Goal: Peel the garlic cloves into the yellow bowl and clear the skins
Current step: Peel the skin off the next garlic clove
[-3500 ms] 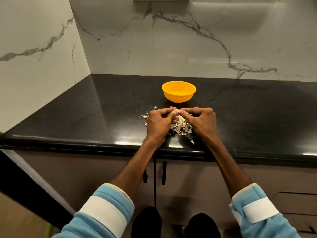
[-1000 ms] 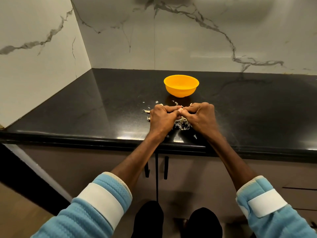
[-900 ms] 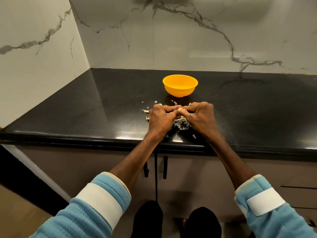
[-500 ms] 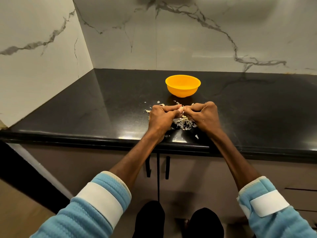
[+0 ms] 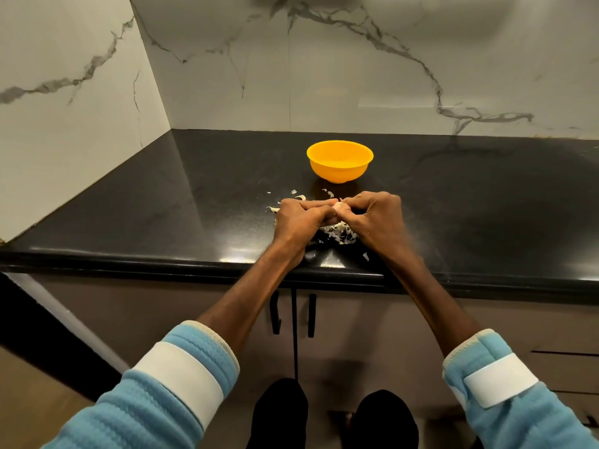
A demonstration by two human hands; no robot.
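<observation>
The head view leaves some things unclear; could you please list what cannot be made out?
All in the head view:
Garlic clove: only a pale sliver shows; the left hand and right hand cover the rest.
Yellow bowl: its near wall hides the bottom, contents unknown.
Skins: pile partly under the hands.

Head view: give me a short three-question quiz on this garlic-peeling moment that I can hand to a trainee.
1. True or false: the yellow bowl stands beyond the left hand and right hand, touching neither.
2. Where does the pile of garlic skins lie? A) in the bowl B) on the countertop, under the hands C) on the floor
3. What do the two hands pinch between their fingertips?
Key: 1 true; 2 B; 3 a garlic clove.
</observation>
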